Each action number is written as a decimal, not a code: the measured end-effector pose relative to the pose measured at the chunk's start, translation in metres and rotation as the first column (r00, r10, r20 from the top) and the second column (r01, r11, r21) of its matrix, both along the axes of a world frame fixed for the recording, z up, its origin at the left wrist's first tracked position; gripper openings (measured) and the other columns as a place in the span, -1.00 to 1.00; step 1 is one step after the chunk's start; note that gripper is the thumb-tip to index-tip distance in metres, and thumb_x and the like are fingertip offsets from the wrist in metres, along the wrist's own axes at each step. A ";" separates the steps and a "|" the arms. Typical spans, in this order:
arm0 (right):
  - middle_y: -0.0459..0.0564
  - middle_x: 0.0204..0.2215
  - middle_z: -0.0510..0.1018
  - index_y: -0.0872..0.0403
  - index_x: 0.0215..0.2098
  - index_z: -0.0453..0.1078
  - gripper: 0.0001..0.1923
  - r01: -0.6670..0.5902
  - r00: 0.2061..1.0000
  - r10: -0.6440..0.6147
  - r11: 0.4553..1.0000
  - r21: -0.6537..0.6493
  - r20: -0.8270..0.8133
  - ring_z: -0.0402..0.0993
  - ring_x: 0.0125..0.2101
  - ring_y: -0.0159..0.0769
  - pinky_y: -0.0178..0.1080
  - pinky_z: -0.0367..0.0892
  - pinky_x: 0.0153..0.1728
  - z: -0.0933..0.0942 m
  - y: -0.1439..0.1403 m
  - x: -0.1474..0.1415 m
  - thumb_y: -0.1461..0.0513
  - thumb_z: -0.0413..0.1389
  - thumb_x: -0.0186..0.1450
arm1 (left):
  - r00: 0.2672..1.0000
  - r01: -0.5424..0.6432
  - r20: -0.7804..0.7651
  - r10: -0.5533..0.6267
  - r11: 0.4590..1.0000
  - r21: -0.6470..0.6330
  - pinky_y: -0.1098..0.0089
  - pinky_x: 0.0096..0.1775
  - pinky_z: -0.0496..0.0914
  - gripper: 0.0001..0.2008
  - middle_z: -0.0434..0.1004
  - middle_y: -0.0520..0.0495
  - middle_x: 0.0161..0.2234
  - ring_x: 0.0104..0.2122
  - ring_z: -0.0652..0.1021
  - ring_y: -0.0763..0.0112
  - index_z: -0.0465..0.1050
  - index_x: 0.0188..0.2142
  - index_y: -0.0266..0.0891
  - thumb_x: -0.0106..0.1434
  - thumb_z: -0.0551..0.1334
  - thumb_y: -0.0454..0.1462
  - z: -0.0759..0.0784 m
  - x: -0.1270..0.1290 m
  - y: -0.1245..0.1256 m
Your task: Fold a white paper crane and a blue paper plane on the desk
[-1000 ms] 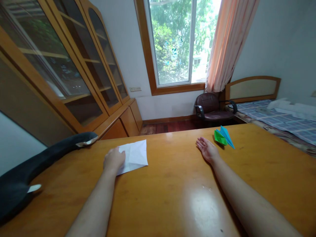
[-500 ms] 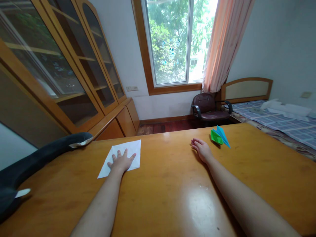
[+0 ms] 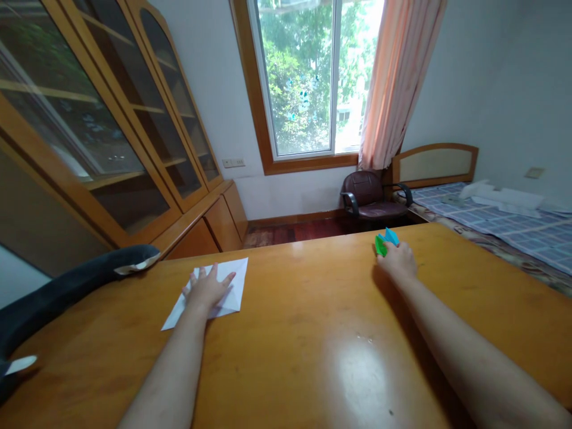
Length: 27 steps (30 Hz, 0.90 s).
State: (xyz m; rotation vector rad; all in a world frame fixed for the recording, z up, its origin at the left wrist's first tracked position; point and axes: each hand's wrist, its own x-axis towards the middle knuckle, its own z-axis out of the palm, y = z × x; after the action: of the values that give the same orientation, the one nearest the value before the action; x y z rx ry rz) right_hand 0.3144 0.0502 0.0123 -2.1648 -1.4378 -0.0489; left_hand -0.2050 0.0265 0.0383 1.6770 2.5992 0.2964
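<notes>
My left hand lies flat with fingers spread on a white sheet of paper at the left of the wooden table. At the far right, my right hand covers a green and a blue folded paper plane. Its fingers curl over them, and only the planes' far tips show beyond the knuckles.
A black padded chair back with white tags juts in over the table's left edge. Beyond the table stand a glass-fronted wooden cabinet, a dark red armchair under the window, and a bed at the right.
My right hand has moved right and forward from the bare table onto the paper planes. My left hand went from the sheet's edge to lying flat on it, and the sheet slid slightly left.
</notes>
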 end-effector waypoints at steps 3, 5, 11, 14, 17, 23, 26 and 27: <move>0.35 -0.14 0.44 0.11 0.01 0.48 -0.54 0.048 0.999 -0.047 0.989 -0.143 0.011 0.45 -0.16 0.10 0.00 0.32 -0.21 -0.006 -0.002 0.022 0.14 0.13 0.16 | 0.999 0.041 0.010 -0.043 0.988 0.148 -0.26 0.16 0.01 -0.23 -0.04 -0.39 0.34 0.29 0.02 -0.27 0.13 0.29 -0.27 0.24 0.00 0.15 0.021 0.026 -0.005; 0.30 -0.22 0.50 0.11 -0.13 0.55 -0.65 0.015 1.000 -0.013 0.986 -0.166 0.011 0.48 -0.22 0.03 -0.04 0.32 -0.23 -0.012 -0.001 0.025 0.18 0.07 0.20 | 0.992 0.083 0.070 -0.107 0.954 0.289 -0.15 0.21 0.02 -0.29 0.01 -0.36 0.33 0.30 0.06 -0.17 0.15 0.27 -0.30 0.26 0.06 0.08 0.030 0.048 -0.008; 0.04 -0.50 0.52 0.06 -0.51 0.43 -0.80 -0.255 0.901 0.274 0.962 0.101 -0.336 0.44 -0.40 -0.20 -0.25 0.29 -0.39 -0.016 0.003 -0.039 0.17 0.02 0.17 | 0.688 0.128 0.541 -0.483 0.815 0.565 0.22 0.24 0.15 -0.48 0.31 -0.22 0.21 0.20 0.32 0.18 0.24 0.21 -0.27 0.27 0.15 -0.20 0.015 0.133 -0.004; -0.10 -0.66 0.39 0.04 -0.57 0.29 -0.78 -0.347 0.616 0.374 0.919 0.187 -0.694 0.31 -0.60 -0.34 -0.32 0.20 -0.58 -0.018 -0.001 -0.091 0.09 0.04 0.12 | 0.355 0.130 0.781 -0.514 0.854 0.504 0.22 0.21 0.20 -0.43 0.26 -0.31 0.23 0.21 0.32 0.21 0.09 0.28 -0.30 0.29 0.11 -0.29 -0.012 0.179 0.001; -0.18 -0.70 0.33 0.04 -0.54 0.25 -0.76 -0.484 0.303 0.406 0.845 0.228 -0.862 0.22 -0.69 -0.42 -0.35 0.15 -0.65 -0.022 -0.012 -0.128 0.04 0.09 0.06 | 0.154 0.127 0.830 -0.537 0.843 0.522 0.19 0.22 0.19 -0.30 0.10 -0.32 0.30 0.25 0.26 0.19 -0.09 0.34 -0.25 0.26 0.14 -0.32 -0.040 0.208 0.000; -0.20 -0.69 0.36 0.06 -0.54 0.25 -0.73 -0.522 0.131 0.403 0.804 0.283 -0.906 0.20 -0.69 -0.48 -0.39 0.12 -0.65 -0.032 -0.030 -0.139 0.05 0.16 0.02 | 0.164 0.192 0.716 -0.679 0.734 0.652 0.21 0.24 0.17 -0.24 0.11 -0.22 0.31 0.27 0.22 0.17 0.07 0.31 -0.18 0.11 0.22 -0.43 -0.071 0.210 -0.009; -0.20 -0.67 0.36 0.07 -0.51 0.30 -0.75 -0.509 0.164 0.444 0.803 0.310 -0.881 0.22 -0.68 -0.46 -0.37 0.16 -0.63 -0.033 -0.031 -0.134 0.06 0.16 0.04 | 0.263 0.263 0.659 -0.705 0.709 0.654 0.19 0.19 0.27 -0.29 0.18 -0.23 0.28 0.22 0.29 0.15 0.16 0.27 -0.21 0.11 0.21 -0.43 -0.074 0.208 -0.013; -0.20 -0.67 0.37 0.07 -0.49 0.32 -0.76 -0.510 0.175 0.455 0.800 0.315 -0.873 0.24 -0.67 -0.45 -0.36 0.18 -0.62 -0.033 -0.031 -0.133 0.06 0.15 0.05 | 0.285 0.275 0.644 -0.710 0.704 0.654 0.18 0.17 0.30 -0.30 0.20 -0.23 0.27 0.21 0.32 0.15 0.18 0.26 -0.21 0.11 0.21 -0.42 -0.074 0.208 -0.014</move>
State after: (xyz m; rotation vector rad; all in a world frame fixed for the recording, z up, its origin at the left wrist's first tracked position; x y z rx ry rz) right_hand 0.1813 0.0194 -0.0211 -1.1263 -1.2428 1.2934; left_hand 0.0032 0.0121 -0.0361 1.6544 1.1518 1.3487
